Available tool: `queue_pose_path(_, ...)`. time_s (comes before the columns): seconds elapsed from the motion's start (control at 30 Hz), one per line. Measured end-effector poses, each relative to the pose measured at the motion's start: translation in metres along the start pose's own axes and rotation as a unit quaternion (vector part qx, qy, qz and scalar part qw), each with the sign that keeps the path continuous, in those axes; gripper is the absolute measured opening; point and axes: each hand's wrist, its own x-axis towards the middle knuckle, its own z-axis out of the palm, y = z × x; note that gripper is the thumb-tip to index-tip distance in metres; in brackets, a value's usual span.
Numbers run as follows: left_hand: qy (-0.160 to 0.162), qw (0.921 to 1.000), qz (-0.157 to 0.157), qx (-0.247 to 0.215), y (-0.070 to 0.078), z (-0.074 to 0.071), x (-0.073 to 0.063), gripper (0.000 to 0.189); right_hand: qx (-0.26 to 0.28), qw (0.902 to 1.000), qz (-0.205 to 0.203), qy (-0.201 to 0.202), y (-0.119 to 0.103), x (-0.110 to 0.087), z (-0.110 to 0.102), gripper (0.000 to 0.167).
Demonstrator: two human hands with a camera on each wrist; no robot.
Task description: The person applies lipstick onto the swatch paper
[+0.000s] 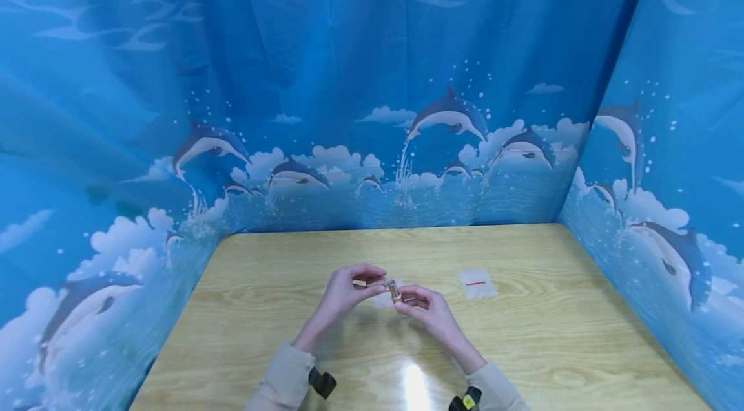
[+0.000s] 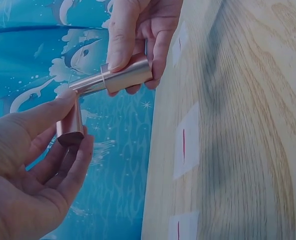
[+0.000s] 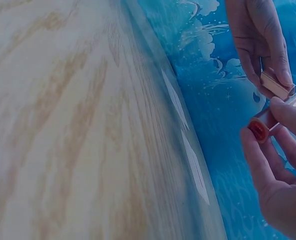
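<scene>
Above the table, both hands are close together. My left hand (image 1: 347,293) pinches a rose-gold lipstick cap (image 2: 70,125) between thumb and fingers. In my right hand (image 1: 429,309) is the lipstick tube (image 2: 127,75), gripped round its rose-gold base, with the shiny inner sleeve (image 2: 89,84) bare and pointing toward the left hand. Seen from the right wrist, the bottom of the tube carries a round red label (image 3: 258,131), and the cap (image 3: 275,85) sits just beyond the sleeve. Cap and sleeve end lie very near each other at an angle; whether they touch I cannot tell.
A wood-grain table (image 1: 261,327) lies under the hands. White squares with a red line are on it; one paper square (image 1: 478,284) lies right of the hands, another is partly hidden behind them. A blue dolphin-print curtain (image 1: 360,75) encloses the back and sides.
</scene>
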Motion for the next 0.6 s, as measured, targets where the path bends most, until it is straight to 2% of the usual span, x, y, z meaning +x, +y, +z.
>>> queue_pose_path(0.2,-0.013,0.9997,-0.004,-0.019,0.0016,0.0003,0.0003,0.025,-0.021,0.9998,-0.004,-0.001,0.0011,0.0004,-0.0011,0.035)
queue_pose_path(0.33,-0.015,0.9998,-0.004,-0.012,0.0026,0.0023,0.0018,0.021,-0.029,0.9996,-0.003,-0.005,0.0009,-0.0002,-0.0016,0.035)
queue_pose_path(0.6,-0.002,0.9999,0.011,-0.002,0.0036,0.0075,0.0048,0.027,-0.046,0.9989,-0.006,-0.006,0.0011,-0.0012,-0.0021,0.035)
